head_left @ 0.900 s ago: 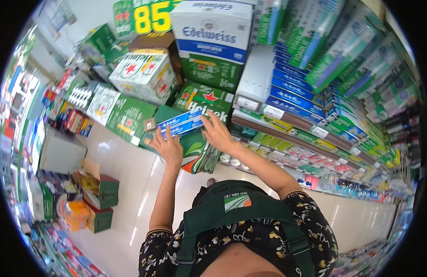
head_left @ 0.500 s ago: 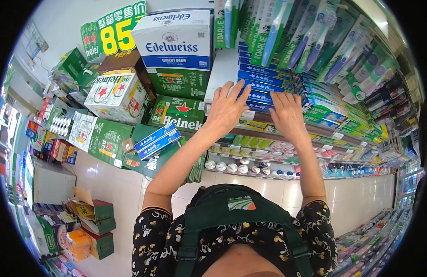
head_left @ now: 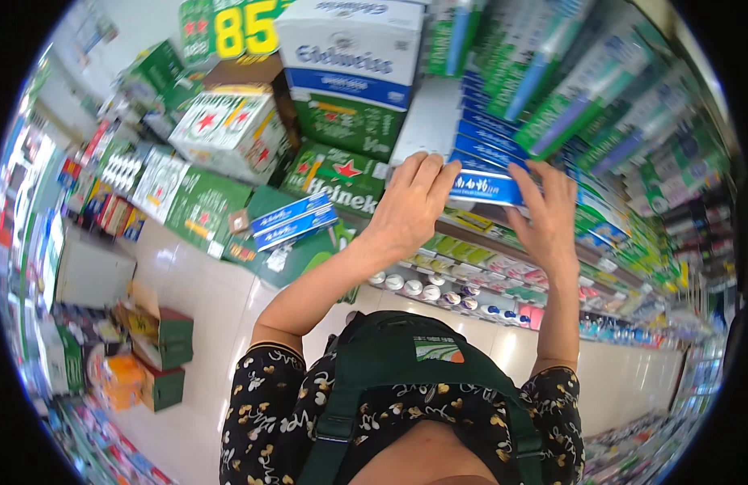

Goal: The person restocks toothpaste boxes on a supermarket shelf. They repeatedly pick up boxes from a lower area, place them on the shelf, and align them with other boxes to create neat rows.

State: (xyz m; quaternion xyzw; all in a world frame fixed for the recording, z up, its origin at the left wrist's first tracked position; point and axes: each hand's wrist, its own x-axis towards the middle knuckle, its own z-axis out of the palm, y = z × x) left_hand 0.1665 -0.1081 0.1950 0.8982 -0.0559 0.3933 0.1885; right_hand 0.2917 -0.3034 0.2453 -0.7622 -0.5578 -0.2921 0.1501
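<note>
The blue carton (head_left: 485, 187) now sits between your two hands at the front of the stack of blue cartons (head_left: 479, 137) on the shelf; half a second ago your palms lay flat there with nothing pulled forward. To the left of your left hand, two loose blue cartons (head_left: 295, 221) rest on a green case (head_left: 297, 255), where you left them. Your left hand (head_left: 410, 206) presses its fingers against the carton's left end, fingers extended. Your right hand (head_left: 548, 214) cups the right end and underside, thumb hidden, so you grip it with both. In my judgement, you have moved on from the loose pair to the shelf row.
</note>
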